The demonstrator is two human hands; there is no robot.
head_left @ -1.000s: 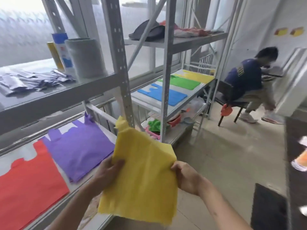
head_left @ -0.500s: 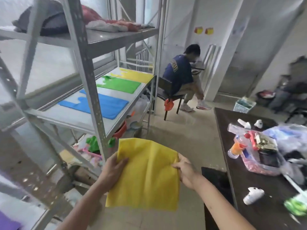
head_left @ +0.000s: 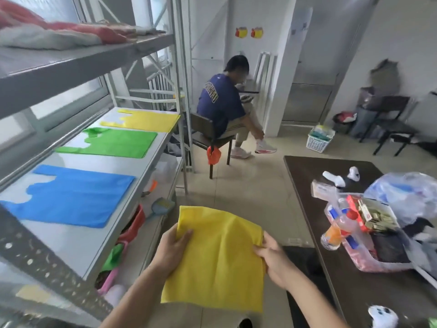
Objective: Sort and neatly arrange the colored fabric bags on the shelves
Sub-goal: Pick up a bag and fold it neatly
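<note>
Grey perforated steel makes up the shelf unit [head_left: 151, 159] filling the left of my view, its middle deck a pale, smooth board. On that deck lie three flat, matte fabric bags with cut-out handles toward the window: a blue bag [head_left: 71, 197] nearest, a green bag [head_left: 111, 143] beyond it, and a far yellow bag [head_left: 146, 119] at the end, each apart from the next. Rumpled red and white cloth [head_left: 71, 34] sits on the deck above, and mixed bright items I cannot make out crowd the low deck. Centre and near, I hold a yellow bag [head_left: 217, 261] in the air over the pale tiled floor [head_left: 255, 185]; it hangs as a soft, slightly creased rectangle. My left hand [head_left: 172, 249] pinches its left edge, thumb on the front, and my right hand [head_left: 274, 259] grips its right edge. Farther off, a person in a dark blue shirt [head_left: 220, 102] sits bent on a dark chair [head_left: 208, 136], with a white slotted basket [head_left: 319, 139] farther right. At the right, a dark brown table [head_left: 369, 294] carries crinkled clear plastic bags [head_left: 402, 200], bottles and small white objects.
</note>
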